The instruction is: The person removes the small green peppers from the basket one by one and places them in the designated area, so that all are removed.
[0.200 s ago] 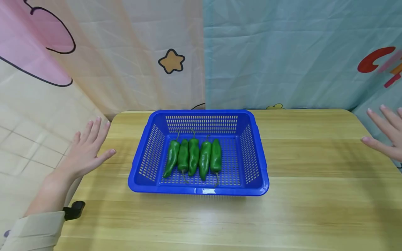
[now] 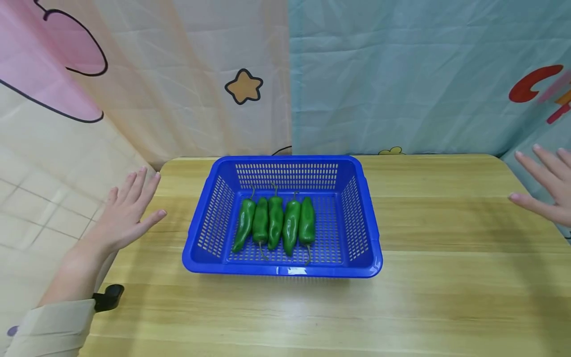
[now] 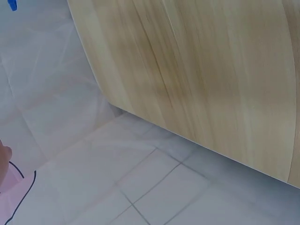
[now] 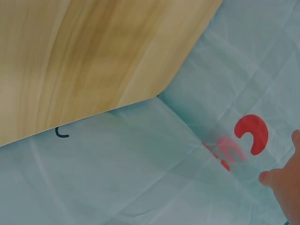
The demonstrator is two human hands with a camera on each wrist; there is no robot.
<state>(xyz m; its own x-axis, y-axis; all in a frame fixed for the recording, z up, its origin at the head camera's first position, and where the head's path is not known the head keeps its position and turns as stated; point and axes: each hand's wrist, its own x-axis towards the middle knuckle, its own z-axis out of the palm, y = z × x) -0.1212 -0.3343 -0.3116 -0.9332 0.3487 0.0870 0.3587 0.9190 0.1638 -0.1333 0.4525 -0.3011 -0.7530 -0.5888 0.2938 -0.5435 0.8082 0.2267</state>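
A blue plastic basket [image 2: 282, 270] with slotted walls stands in the middle of the table in the head view. Several green peppers [image 2: 276, 223] lie side by side on its floor, some with stems pointing away and some toward me. Off to the basket's left hovers my left hand [image 2: 127, 213], fingers spread, holding nothing. My right hand [image 2: 550, 186], partly cut off at the right edge of the head view, is likewise spread and holds nothing. Both hands are apart from the basket. In the right wrist view only part of the right hand [image 4: 286, 180] shows.
The wooden table [image 2: 437, 297] has rounded far corners. Printed curtains [image 2: 401, 74] hang right behind it and along the sides. A black strap [image 2: 108, 297] sits at my left cuff. Tile-like lines show beyond the table's left edge.
My right hand has shifted slightly left, further into view. The left hand has moved very slightly right. Basket and peppers stay put.
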